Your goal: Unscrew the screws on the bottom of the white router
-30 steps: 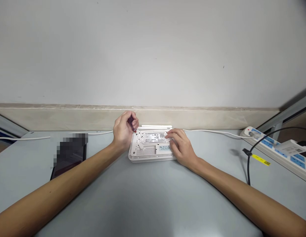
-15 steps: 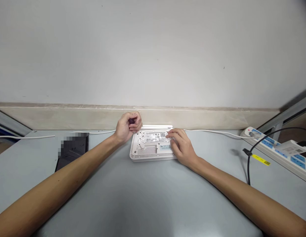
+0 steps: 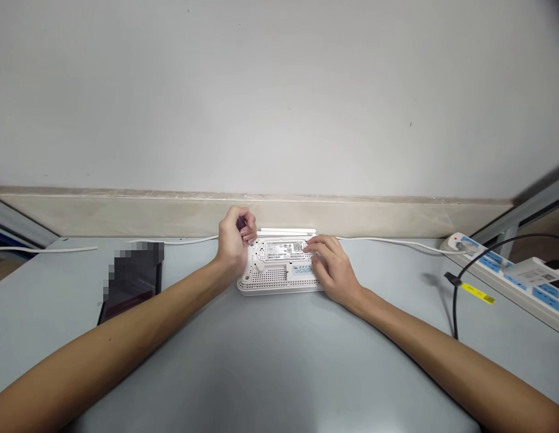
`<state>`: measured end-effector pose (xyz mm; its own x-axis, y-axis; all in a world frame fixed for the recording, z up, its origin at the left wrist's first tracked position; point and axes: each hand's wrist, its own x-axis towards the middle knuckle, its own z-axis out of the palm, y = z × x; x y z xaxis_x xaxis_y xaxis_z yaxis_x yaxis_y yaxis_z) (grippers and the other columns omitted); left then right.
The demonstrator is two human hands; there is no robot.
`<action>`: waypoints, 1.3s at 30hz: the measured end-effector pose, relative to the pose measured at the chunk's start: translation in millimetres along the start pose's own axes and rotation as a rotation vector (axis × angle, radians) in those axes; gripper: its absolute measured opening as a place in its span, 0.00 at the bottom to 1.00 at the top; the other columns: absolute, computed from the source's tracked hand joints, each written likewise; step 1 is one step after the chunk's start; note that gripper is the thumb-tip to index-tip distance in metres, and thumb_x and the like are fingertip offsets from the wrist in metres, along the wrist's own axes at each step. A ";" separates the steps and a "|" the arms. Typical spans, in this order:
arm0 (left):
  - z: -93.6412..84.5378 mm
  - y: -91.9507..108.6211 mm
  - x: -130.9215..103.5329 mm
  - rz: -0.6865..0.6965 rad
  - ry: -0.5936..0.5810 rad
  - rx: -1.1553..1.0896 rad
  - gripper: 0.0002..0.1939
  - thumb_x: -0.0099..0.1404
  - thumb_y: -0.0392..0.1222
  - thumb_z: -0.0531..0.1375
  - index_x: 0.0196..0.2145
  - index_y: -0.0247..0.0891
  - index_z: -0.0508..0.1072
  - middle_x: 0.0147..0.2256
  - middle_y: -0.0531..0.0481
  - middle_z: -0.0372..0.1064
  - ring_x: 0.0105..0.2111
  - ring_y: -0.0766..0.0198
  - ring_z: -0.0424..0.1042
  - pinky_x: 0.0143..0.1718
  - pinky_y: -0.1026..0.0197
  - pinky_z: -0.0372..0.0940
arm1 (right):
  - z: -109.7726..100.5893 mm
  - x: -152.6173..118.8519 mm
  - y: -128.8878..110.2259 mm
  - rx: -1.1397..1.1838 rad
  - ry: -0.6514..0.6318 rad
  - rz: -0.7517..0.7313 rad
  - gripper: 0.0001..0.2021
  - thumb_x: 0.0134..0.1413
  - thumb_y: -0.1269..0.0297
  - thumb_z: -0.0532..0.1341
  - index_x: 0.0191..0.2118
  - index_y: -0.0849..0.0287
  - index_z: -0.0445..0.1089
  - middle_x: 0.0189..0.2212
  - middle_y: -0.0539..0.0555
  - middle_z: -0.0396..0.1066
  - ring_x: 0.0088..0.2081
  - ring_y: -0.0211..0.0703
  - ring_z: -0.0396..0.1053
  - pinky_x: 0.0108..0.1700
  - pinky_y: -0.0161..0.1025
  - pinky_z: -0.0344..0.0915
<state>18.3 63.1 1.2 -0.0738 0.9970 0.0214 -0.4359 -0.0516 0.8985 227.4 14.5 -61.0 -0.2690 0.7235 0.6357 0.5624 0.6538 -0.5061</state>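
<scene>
A white Wi-Fi router (image 3: pixel 270 275) lies upside down on the grey table, its vented underside and printed labels facing up. White antennas (image 3: pixel 286 231) stretch along its back edge. At the router's back left corner is my left hand (image 3: pixel 236 237), raised with the fingers curled inward; whatever sits inside them, if anything, is hidden. My right hand (image 3: pixel 334 267) grips the router's right end, its bent fingers over the underside and covering that end.
A black flat-screened device (image 3: pixel 135 294), partly pixelated, lies left of my forearm. To the right are a white power strip (image 3: pixel 491 258) with blue sockets, a plugged-in white adapter (image 3: pixel 534 270) and a black cable (image 3: pixel 455 307) with a yellow tag. A white cable (image 3: pixel 396 242) runs along the wall.
My left hand has turned at the wrist and shifted slightly right, its forearm steeper, fingers still curled. My right hand and the router stay in place.
</scene>
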 end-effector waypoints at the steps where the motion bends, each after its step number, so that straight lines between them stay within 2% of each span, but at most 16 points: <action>1: -3.1 0.1 3.4 -0.002 -0.063 0.006 0.16 0.56 0.42 0.54 0.15 0.37 0.56 0.15 0.58 0.39 0.14 0.73 0.43 0.15 0.66 0.43 | 0.1 0.1 0.0 0.001 0.000 0.000 0.15 0.57 0.76 0.50 0.44 0.55 0.68 0.44 0.57 0.67 0.50 0.50 0.63 0.51 0.52 0.63; 3: -11.1 2.1 12.0 -0.055 -0.224 0.019 0.18 0.57 0.44 0.54 0.13 0.37 0.54 0.14 0.58 0.36 0.13 0.73 0.40 0.14 0.66 0.40 | 0.2 0.2 0.0 0.001 0.001 0.002 0.15 0.57 0.76 0.50 0.44 0.55 0.68 0.44 0.57 0.67 0.49 0.50 0.63 0.50 0.52 0.64; 5: -19.5 5.9 20.6 -0.155 -0.403 0.048 0.19 0.56 0.44 0.54 0.12 0.38 0.54 0.13 0.58 0.35 0.13 0.73 0.41 0.15 0.66 0.42 | 0.4 0.3 0.1 0.000 0.001 0.000 0.15 0.56 0.76 0.50 0.43 0.55 0.68 0.44 0.57 0.67 0.49 0.50 0.63 0.50 0.52 0.64; 8: -27.4 10.1 28.2 -0.229 -0.547 0.062 0.17 0.55 0.45 0.54 0.13 0.37 0.57 0.13 0.58 0.36 0.13 0.73 0.42 0.16 0.66 0.46 | 0.4 0.3 0.3 0.003 0.005 -0.007 0.14 0.56 0.76 0.50 0.43 0.55 0.68 0.44 0.57 0.67 0.49 0.49 0.63 0.50 0.51 0.64; 11: -26.9 9.1 26.7 -0.169 -0.528 0.040 0.15 0.55 0.43 0.54 0.14 0.36 0.61 0.13 0.58 0.38 0.13 0.72 0.43 0.15 0.66 0.46 | 0.3 0.0 0.7 0.000 0.006 -0.008 0.14 0.56 0.75 0.50 0.43 0.55 0.68 0.43 0.57 0.67 0.48 0.50 0.63 0.49 0.52 0.64; 15: -17.3 3.8 15.6 -0.039 -0.339 0.016 0.15 0.57 0.42 0.54 0.15 0.36 0.62 0.13 0.57 0.41 0.14 0.72 0.46 0.16 0.66 0.47 | 0.3 -0.5 0.8 0.000 0.000 -0.006 0.15 0.56 0.76 0.50 0.43 0.55 0.68 0.44 0.57 0.67 0.49 0.49 0.63 0.50 0.51 0.64; 18: -9.4 0.1 7.8 -0.004 -0.200 -0.011 0.15 0.57 0.42 0.55 0.15 0.36 0.61 0.14 0.56 0.44 0.15 0.72 0.49 0.17 0.66 0.48 | 0.3 -0.5 0.5 -0.002 0.005 -0.010 0.15 0.56 0.76 0.50 0.43 0.55 0.68 0.44 0.57 0.67 0.49 0.49 0.63 0.50 0.51 0.64; 21: -6.5 -2.8 5.3 0.012 -0.128 -0.024 0.16 0.57 0.43 0.55 0.15 0.36 0.60 0.14 0.56 0.43 0.14 0.72 0.46 0.15 0.66 0.46 | 0.1 0.0 0.1 0.001 0.003 -0.007 0.15 0.56 0.76 0.50 0.44 0.55 0.68 0.44 0.57 0.67 0.49 0.49 0.63 0.50 0.51 0.64; 23: -9.5 -3.3 8.0 0.004 -0.161 -0.026 0.18 0.57 0.43 0.55 0.13 0.36 0.57 0.13 0.57 0.39 0.13 0.73 0.43 0.14 0.66 0.43 | -0.1 0.3 -0.2 0.001 0.000 -0.005 0.15 0.56 0.76 0.50 0.44 0.55 0.68 0.44 0.57 0.67 0.49 0.49 0.63 0.50 0.51 0.63; 24: -12.5 -2.7 10.8 -0.016 -0.212 -0.023 0.19 0.57 0.44 0.54 0.13 0.37 0.55 0.13 0.57 0.38 0.13 0.73 0.41 0.14 0.66 0.42 | -0.2 0.3 -0.3 0.000 0.000 -0.006 0.15 0.56 0.76 0.50 0.44 0.55 0.68 0.44 0.57 0.67 0.49 0.49 0.63 0.50 0.51 0.63; 27: -25.2 2.6 24.0 -0.132 -0.475 0.029 0.20 0.55 0.46 0.54 0.12 0.38 0.52 0.12 0.57 0.37 0.13 0.72 0.41 0.15 0.65 0.44 | -0.2 -0.1 -0.3 0.002 0.000 -0.015 0.15 0.56 0.76 0.50 0.44 0.56 0.68 0.44 0.58 0.67 0.49 0.49 0.63 0.50 0.50 0.63; 29: -33.1 7.9 34.1 -0.234 -0.659 0.091 0.17 0.51 0.44 0.55 0.12 0.38 0.53 0.12 0.56 0.38 0.13 0.72 0.42 0.16 0.64 0.45 | -0.1 -0.5 0.0 0.005 0.001 -0.021 0.14 0.57 0.76 0.50 0.43 0.56 0.68 0.44 0.58 0.67 0.49 0.49 0.63 0.50 0.50 0.63; 31: -37.9 13.2 42.0 -0.289 -0.752 0.108 0.16 0.49 0.42 0.56 0.12 0.38 0.53 0.12 0.56 0.38 0.13 0.72 0.42 0.17 0.64 0.44 | 0.2 -0.7 0.5 0.005 0.006 -0.022 0.14 0.57 0.76 0.50 0.43 0.56 0.68 0.44 0.58 0.67 0.49 0.49 0.63 0.50 0.50 0.63; 35: -36.1 19.9 43.6 -0.272 -0.758 0.107 0.14 0.51 0.39 0.54 0.13 0.37 0.55 0.13 0.55 0.41 0.14 0.70 0.44 0.18 0.63 0.46 | 0.6 -0.5 1.1 0.006 0.009 -0.021 0.14 0.57 0.76 0.50 0.43 0.56 0.68 0.44 0.58 0.67 0.49 0.49 0.63 0.50 0.50 0.63; 37: -31.0 19.3 37.6 -0.196 -0.702 0.108 0.11 0.52 0.37 0.54 0.14 0.36 0.59 0.13 0.54 0.44 0.15 0.70 0.47 0.19 0.63 0.48 | 0.9 -0.5 1.2 0.008 0.005 -0.019 0.15 0.57 0.77 0.50 0.44 0.57 0.68 0.44 0.58 0.67 0.49 0.48 0.63 0.50 0.50 0.63; 39: -24.0 14.9 28.6 -0.077 -0.580 0.085 0.08 0.53 0.36 0.53 0.17 0.35 0.63 0.14 0.55 0.45 0.15 0.70 0.48 0.19 0.64 0.48 | 1.1 -0.7 1.1 0.009 0.004 -0.017 0.15 0.56 0.77 0.50 0.44 0.56 0.68 0.44 0.58 0.67 0.48 0.48 0.63 0.50 0.49 0.63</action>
<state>-11.8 89.5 4.6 0.4678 0.8674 0.1698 -0.3458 0.0028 0.9383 227.3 15.0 -62.7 -0.2755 0.7111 0.6468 0.5506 0.6683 -0.5003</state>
